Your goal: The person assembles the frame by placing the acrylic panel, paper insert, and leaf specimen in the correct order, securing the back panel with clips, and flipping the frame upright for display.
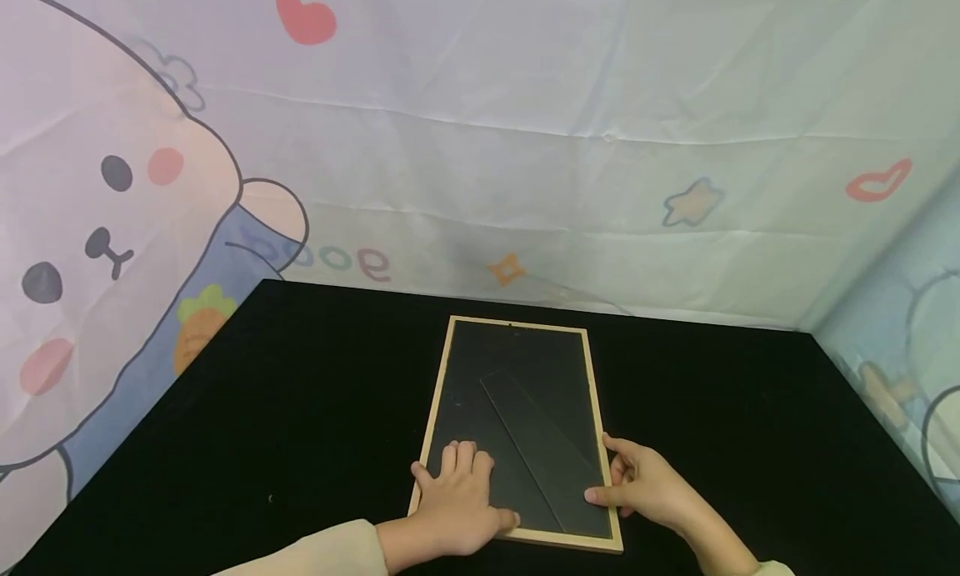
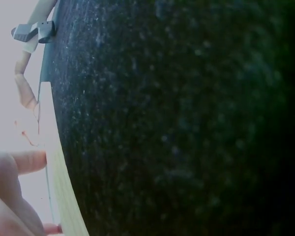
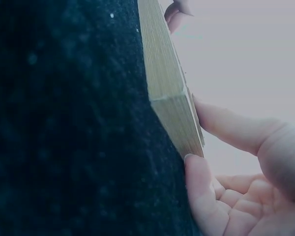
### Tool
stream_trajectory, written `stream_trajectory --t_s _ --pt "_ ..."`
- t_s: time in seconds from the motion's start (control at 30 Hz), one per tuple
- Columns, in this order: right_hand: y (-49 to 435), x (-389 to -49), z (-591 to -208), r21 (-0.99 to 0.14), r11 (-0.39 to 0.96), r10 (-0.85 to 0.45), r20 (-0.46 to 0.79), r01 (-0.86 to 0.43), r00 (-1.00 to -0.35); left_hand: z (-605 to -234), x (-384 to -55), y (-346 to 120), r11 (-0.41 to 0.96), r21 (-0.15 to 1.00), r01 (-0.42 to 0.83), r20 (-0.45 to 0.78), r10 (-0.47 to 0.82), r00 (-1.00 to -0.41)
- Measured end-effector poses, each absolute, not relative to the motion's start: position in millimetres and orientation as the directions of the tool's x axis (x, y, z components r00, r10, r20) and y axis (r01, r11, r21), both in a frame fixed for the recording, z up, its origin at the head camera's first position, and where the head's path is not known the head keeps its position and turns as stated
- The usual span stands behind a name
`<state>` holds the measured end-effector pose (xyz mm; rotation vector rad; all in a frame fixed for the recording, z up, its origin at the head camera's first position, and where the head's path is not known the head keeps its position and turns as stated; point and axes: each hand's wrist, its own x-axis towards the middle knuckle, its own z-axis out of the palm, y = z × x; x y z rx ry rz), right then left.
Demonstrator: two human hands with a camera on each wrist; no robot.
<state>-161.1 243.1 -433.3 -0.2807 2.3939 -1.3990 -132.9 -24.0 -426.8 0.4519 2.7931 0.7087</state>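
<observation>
A picture frame [image 1: 536, 359] with a pale wooden border lies on the black tabletop, its dark backing and slanted stand flap facing up. My left hand [image 1: 459, 501] rests on the lower left of the backing, fingers spread and the thumb by the bottom border. At the lower right side, my right hand [image 1: 648, 483] pinches the border, thumb on top and a finger at the outer edge. In the right wrist view, the thumb and finger of the right hand [image 3: 236, 196] meet the wooden edge [image 3: 162, 64] near a corner. The frame's underside is hidden.
The black-covered table [image 1: 337, 376] extends around the frame on all sides. A pale printed cloth [image 1: 465, 167] with cartoon figures hangs behind the table's far edge. A small light speck [image 1: 271, 498] lies left of the left hand.
</observation>
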Motion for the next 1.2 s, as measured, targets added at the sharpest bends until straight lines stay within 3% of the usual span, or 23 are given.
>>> stream_trajectory --t_s 0.73,1.2 --pt "244 -160 -434 -0.876 0.483 -0.344 -0.202 0.012 -0.917 -426 -131 -27 0.830 0.501 0.245 -0.131 0.352 -0.927" --pt "247 -162 -439 -0.878 0.479 -0.345 -0.200 0.011 -0.917 -416 -141 -45 0.760 0.592 0.266 -0.094 0.394 -0.914"
